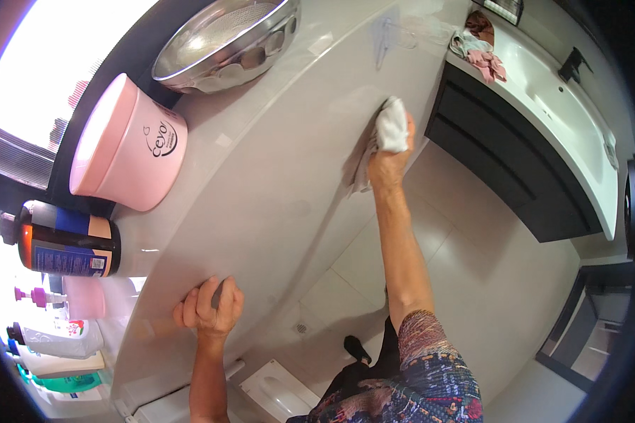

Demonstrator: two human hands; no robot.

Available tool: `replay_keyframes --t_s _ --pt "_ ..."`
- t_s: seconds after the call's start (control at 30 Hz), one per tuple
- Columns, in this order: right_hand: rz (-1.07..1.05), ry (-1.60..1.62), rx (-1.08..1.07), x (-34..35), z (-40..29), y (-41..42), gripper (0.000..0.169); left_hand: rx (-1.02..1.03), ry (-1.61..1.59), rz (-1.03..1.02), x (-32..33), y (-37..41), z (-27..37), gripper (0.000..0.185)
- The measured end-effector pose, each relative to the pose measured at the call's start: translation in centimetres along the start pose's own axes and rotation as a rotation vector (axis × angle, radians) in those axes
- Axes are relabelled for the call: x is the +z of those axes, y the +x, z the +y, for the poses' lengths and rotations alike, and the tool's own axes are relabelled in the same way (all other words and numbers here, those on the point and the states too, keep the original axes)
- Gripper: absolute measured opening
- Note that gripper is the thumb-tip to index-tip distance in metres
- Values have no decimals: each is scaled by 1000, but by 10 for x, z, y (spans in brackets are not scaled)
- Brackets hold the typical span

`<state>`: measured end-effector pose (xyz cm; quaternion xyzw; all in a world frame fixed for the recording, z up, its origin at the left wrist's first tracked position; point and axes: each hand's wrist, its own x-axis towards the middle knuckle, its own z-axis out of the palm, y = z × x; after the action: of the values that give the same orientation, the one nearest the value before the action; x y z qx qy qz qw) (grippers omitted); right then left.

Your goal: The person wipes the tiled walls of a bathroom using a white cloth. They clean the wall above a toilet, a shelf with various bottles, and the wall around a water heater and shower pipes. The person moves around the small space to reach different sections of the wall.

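Observation:
My right hand (397, 158) grips a white cloth (392, 124) and presses it against the glossy light tiled wall (275, 174) below the window ledge. Part of the cloth hangs loose beneath the hand, along the wall. Lower on the left, my left hand (214, 306) rests against the same wall with bent, slightly parted fingers and no object visible in it. Close to the right hand, a clear hook (386, 39) is fixed on the wall.
On the ledge (222, 140) stand a metal basin (227, 47), a pink tub (132, 145), an amber pump bottle (69, 238) and several toiletry bottles (63, 338). Crumpled cloths (481, 50) lie on the white washbasin (550, 100) above a dark cabinet (502, 143). A drain (300, 328) sits in the floor.

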<state>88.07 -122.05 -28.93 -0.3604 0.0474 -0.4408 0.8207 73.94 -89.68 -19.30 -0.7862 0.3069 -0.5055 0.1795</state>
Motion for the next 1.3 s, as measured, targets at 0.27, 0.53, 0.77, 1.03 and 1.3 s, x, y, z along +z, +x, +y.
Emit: replay_keyframes --t_s 0.27,0.53,0.77,1.03,1.3 --pt "27 -134 40 34 -10 -26 46 -25 -32 -51 -6 6 1 15" --pt "-162 -346 -92 89 -48 -111 43 -87 -361 -124 -25 -5 -4 20" --pt "-276 -368 -128 119 -61 -183 43 -293 -453 -160 -78 -64 -33 20" --pt "-380 -369 -105 146 -73 -279 40 -415 -318 -144 -126 -106 -66 21" --pt "-662 -481 -316 134 -63 -356 34 -523 -279 -365 -140 -140 -71 31"
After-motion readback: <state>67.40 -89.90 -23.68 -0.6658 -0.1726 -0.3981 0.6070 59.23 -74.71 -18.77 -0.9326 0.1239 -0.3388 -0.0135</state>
